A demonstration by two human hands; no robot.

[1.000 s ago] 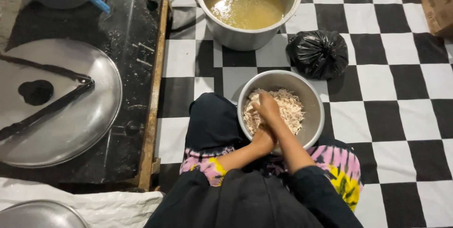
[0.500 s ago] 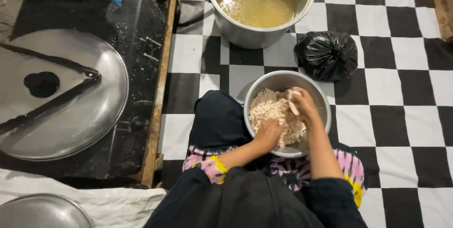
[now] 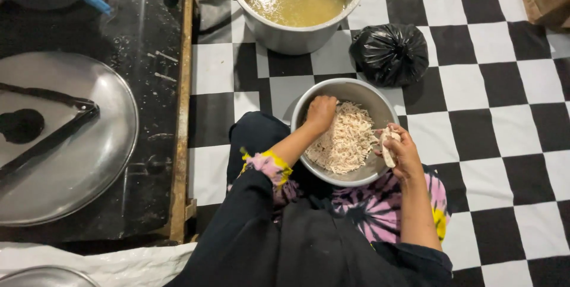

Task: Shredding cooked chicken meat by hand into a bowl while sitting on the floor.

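while the left hand digs in shreds, the right hand holds a strip pointing floorward.

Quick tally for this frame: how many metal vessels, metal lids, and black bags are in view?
Metal vessels: 2, the bowl of shredded meat and the broth pot
Metal lids: 2, the large lid and a lid edge
Black bags: 1
Total: 5

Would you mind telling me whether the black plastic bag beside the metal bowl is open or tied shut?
Shut. The black plastic bag is gathered into a closed bundle on the checkered floor, with no opening or contents showing.
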